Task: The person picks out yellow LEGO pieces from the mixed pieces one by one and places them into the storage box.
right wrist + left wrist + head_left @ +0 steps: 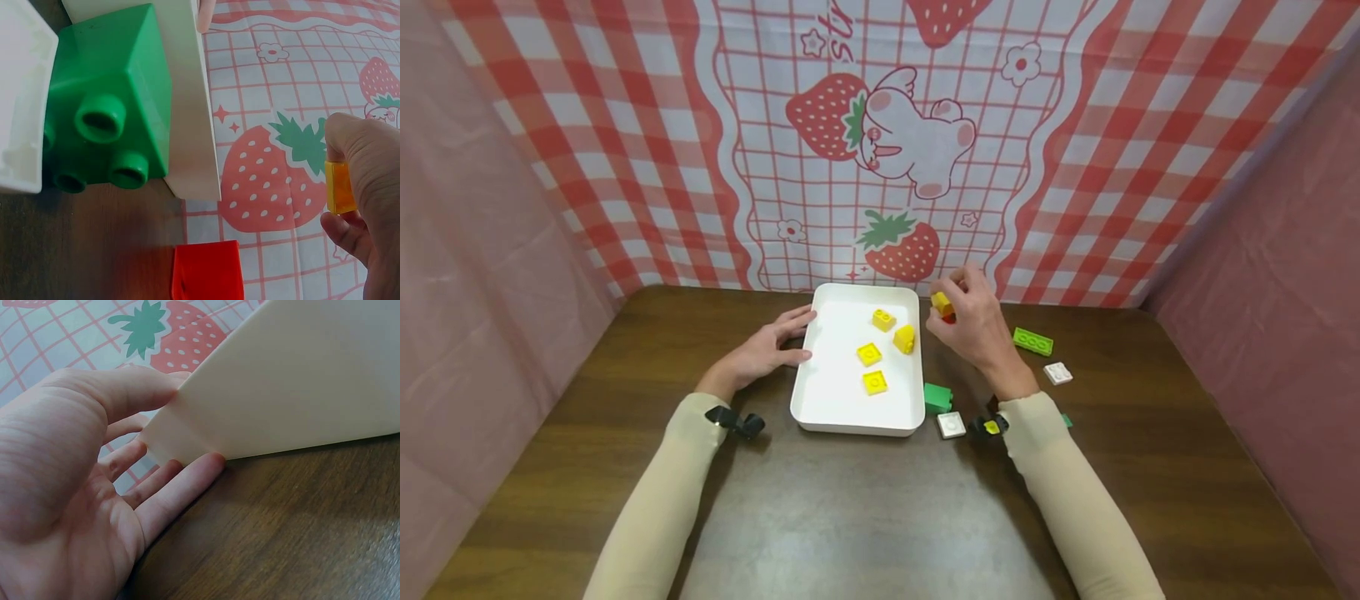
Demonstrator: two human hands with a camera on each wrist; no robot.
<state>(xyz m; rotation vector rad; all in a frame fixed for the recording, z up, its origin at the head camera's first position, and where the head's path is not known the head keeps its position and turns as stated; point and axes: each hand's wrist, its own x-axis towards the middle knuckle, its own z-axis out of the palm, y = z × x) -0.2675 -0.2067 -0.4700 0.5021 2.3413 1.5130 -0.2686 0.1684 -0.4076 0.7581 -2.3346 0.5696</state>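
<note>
Your left hand (pixel 760 354) rested with relaxed, straight fingers against the white tray's (pixel 820 412) left wall, while your right hand (pixel 973 325) pinched a yellow brick (pixel 942 302) just past the tray's far right corner. Four yellow bricks (pixel 874 382) already lay inside, so sorting looked well underway; this one remained. Only your right wrist view showed a red brick (pixel 207 270) beneath the hand.

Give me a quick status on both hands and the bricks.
Left hand open, steadying white tray. Right hand pinches yellow brick beside tray's far right corner. Nothing blocking.
</note>
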